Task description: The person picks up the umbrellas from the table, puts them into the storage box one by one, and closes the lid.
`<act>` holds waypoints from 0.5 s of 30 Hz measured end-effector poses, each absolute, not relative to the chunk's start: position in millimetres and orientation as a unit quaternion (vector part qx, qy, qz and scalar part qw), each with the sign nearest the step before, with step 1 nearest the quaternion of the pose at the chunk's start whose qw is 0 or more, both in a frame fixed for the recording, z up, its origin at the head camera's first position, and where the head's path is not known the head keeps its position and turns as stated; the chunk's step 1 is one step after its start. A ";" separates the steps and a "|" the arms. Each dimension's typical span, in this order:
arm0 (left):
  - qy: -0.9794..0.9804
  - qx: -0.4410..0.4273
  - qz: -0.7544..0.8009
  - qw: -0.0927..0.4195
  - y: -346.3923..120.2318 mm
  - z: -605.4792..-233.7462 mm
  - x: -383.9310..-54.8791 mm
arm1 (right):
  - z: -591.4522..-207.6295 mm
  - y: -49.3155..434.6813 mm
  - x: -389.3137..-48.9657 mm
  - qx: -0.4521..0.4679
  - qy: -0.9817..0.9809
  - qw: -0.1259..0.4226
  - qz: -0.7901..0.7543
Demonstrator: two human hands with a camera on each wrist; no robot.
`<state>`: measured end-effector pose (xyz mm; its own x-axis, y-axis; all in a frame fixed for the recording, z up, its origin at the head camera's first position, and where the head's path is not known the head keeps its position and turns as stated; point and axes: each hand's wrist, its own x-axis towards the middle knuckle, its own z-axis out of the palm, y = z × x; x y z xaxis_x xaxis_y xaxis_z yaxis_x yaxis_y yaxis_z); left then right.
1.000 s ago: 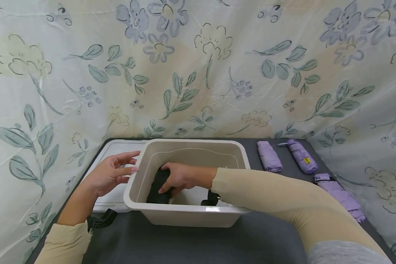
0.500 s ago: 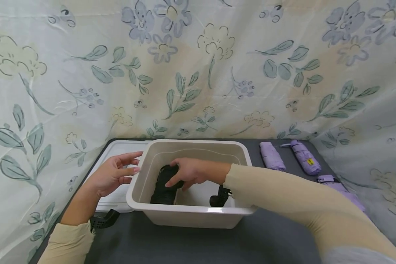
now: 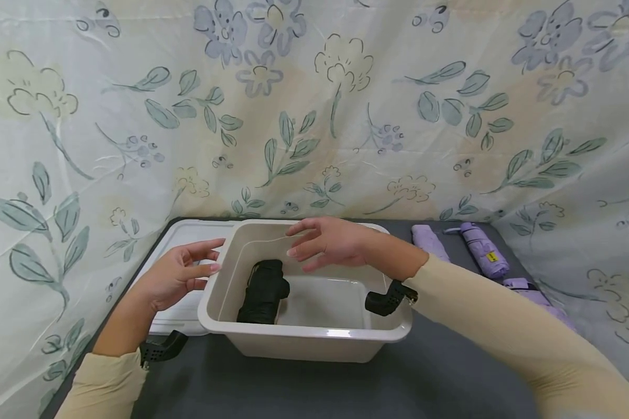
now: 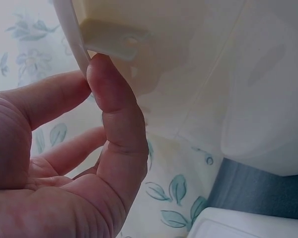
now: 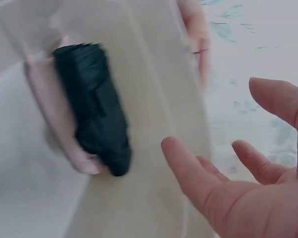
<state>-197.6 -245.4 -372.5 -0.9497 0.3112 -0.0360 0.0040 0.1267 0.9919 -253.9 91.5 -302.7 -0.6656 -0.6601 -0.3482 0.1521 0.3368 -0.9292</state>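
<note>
A beige storage bin [image 3: 304, 343] stands at the middle of the grey table. My left hand [image 3: 175, 276] pinches its left rim, with fingertips on either side of the lip in the left wrist view. Against the inner left wall lies a black folded umbrella [image 3: 262, 294], apart from both hands. Beside it and partly under it, the right wrist view shows a pale pink folded item [image 5: 57, 114], whose kind is mostly hidden. My right hand [image 3: 340, 241] is raised over the bin's far side, fingers spread and relaxed, holding nothing.
A white lid [image 3: 175, 323] lies left of the bin, partly behind my left hand. On the right are a lilac folded umbrella [image 3: 430, 240], another with a yellow label [image 3: 482, 250], and a third [image 3: 537, 297] partly hidden by my sleeve. Floral curtain surrounds the table.
My right hand has let go of the black umbrella and risen up and to the right, leaving it lying in the bin. My left hand stays at the rim.
</note>
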 end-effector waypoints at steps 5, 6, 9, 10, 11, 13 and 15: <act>0.741 0.104 0.653 0.120 -247.9 -372.6 -201.9 | -296.3 113.4 -251.4 -0.197 0.723 0.333 -0.573; 0.741 0.104 0.652 0.120 -248.5 -372.3 -202.6 | -296.6 117.5 -251.0 -0.201 0.721 0.326 -0.578; 0.739 0.105 0.654 0.121 -250.1 -371.5 -205.1 | -298.5 130.8 -249.2 -0.212 0.718 0.304 -0.589; 0.737 0.106 0.656 0.123 -250.6 -371.2 -206.2 | -298.9 135.7 -248.2 -0.213 0.717 0.297 -0.594; 0.735 0.108 0.658 0.125 -251.1 -370.9 -207.4 | -299.3 141.0 -247.2 -0.216 0.713 0.288 -0.602; 0.730 0.114 0.662 0.129 -251.8 -370.4 -210.0 | -300.4 152.2 -245.5 -0.217 0.704 0.266 -0.621; 0.727 0.120 0.663 0.131 -252.4 -369.8 -212.4 | -301.7 164.1 -244.7 -0.214 0.692 0.238 -0.647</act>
<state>-212.4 -252.4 -369.8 -0.9366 0.3491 -0.0315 0.0004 0.0910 0.9959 -244.7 164.1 -301.7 -0.7948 -0.6047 -0.0522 0.0108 0.0719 -0.9974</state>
